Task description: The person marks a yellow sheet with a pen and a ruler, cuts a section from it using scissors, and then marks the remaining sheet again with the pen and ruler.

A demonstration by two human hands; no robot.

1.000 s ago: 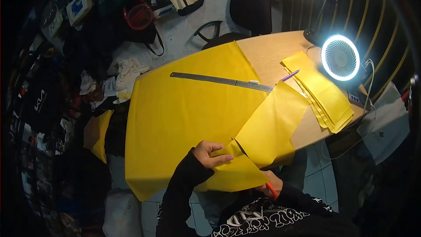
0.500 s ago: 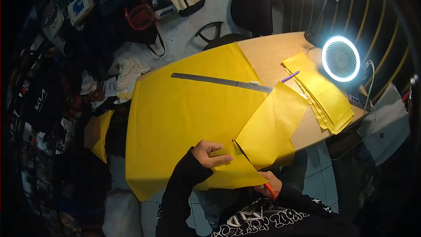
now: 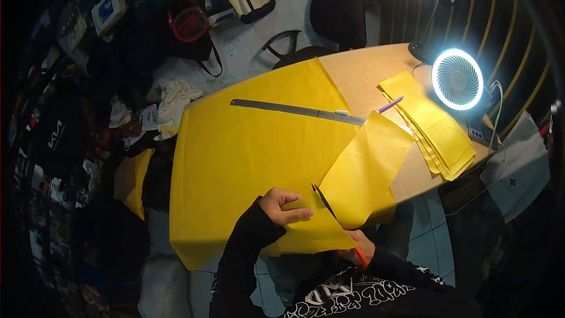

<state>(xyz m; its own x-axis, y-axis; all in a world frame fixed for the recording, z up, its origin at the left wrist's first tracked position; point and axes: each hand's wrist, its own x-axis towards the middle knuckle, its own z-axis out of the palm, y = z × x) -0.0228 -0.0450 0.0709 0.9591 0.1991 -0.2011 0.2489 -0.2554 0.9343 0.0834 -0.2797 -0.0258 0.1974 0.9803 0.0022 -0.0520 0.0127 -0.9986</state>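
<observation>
A large yellow sheet (image 3: pixel 247 165), fabric-like, covers much of the table and hangs over its front edge. My left hand (image 3: pixel 283 207) lies on it near the front, thumb and fingers apart, holding nothing. My right hand (image 3: pixel 364 246) grips scissors by their red handle (image 3: pixel 359 257), partly hidden under the sheet's edge. The dark scissor blades (image 3: pixel 324 201) point away from me along a cut, their tips slightly parted. Right of the cut, a loose yellow flap (image 3: pixel 368 165) is folded over. A steel ruler (image 3: pixel 282 108) lies across the sheet, with a small white piece (image 3: pixel 342 112) beside it.
A purple pen (image 3: pixel 391 104) lies by a stack of cut yellow pieces (image 3: pixel 438 132) on the table's right (image 3: pixel 353 71). A lit ring lamp with a fan (image 3: pixel 457 79) stands behind. Beyond the table is a black chair (image 3: pixel 337 15); bags and clutter fill the left.
The scissor tips are parted a little more than before, and my right hand has shifted slightly. My left hand stays in place on the sheet.
</observation>
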